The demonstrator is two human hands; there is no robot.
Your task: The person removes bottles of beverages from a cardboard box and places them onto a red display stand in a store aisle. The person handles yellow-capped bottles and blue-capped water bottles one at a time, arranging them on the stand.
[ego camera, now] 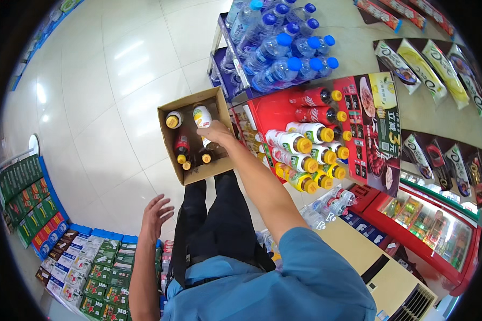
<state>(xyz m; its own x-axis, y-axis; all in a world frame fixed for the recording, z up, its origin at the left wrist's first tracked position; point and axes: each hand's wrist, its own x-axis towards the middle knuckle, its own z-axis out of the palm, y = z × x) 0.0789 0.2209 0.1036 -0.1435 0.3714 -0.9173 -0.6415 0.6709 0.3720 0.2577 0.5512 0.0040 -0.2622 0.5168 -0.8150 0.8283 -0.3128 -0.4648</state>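
Observation:
My right hand (213, 133) reaches into an open cardboard box (172, 165) and is closed around a bottle with a white and yellow label (202, 116). In the same box stand a white-labelled bottle with a yellow cap (174, 120), a red-labelled cola bottle (181, 147) and other yellow-capped bottles, one of them a dark bottle (206, 156). My left hand (159, 212) hangs over the floor below the box, fingers apart and holding nothing. Right of the box, white-labelled bottles (285, 141), yellow-labelled bottles (292, 175) and red cola bottles (314, 115) fill a red display shelf (267, 110).
A rack of blue-capped water bottles (275, 48) adjoins the red shelf. Packaged snacks (421, 70) hang at the upper right, above a red glass-fronted cooler (429, 230). Stacked beverage cartons (100, 277) line the lower left. Tiled floor (104, 120) lies left of the box.

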